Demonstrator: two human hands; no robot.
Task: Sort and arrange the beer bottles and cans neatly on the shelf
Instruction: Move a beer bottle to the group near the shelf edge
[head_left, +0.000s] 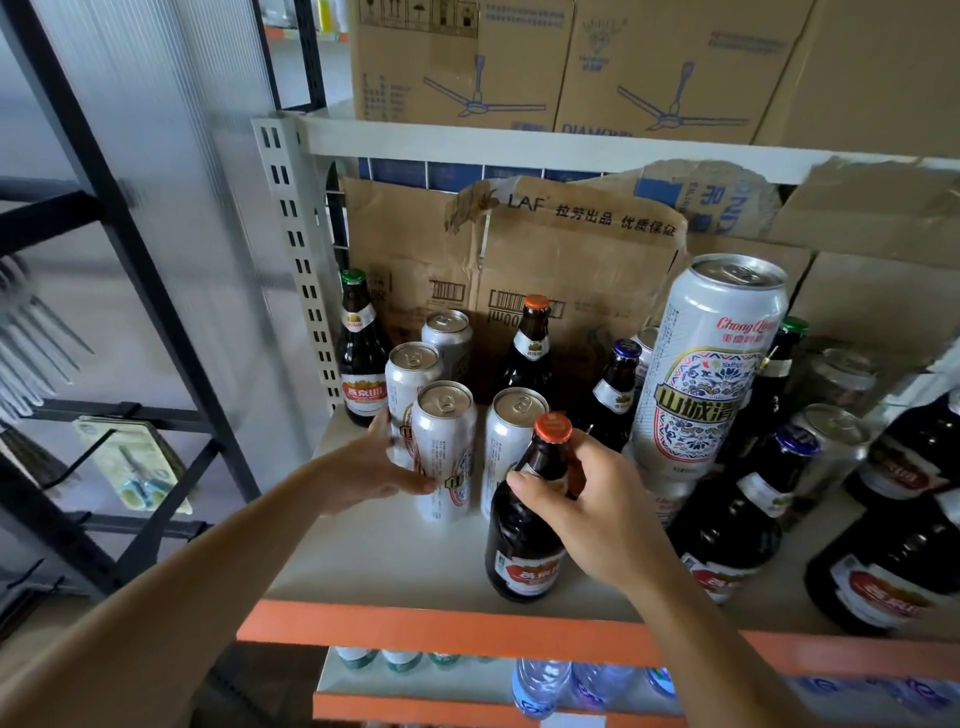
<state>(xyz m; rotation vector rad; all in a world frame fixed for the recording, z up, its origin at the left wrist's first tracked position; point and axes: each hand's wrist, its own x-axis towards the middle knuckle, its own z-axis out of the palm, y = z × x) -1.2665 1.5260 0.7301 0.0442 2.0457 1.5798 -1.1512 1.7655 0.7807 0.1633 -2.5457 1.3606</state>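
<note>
Place: we take it for a shop or its stockroom.
Fixtures: metal shelf (395, 566) with slotted upright (293, 244) and orange edge (415, 626).
Stock: beer bottles (363, 358) and cans (711, 374) crowded on it; water bottles (540, 686) below; fan cartons (457, 62) above; worn cartons (571, 260) at the far side.
Left: black peg rack (119, 410) hung with packed scissors (140, 475).

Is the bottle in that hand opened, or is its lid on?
Shut: an orange cap sits on the neck of the brown bottle that the right hand grips.
</note>
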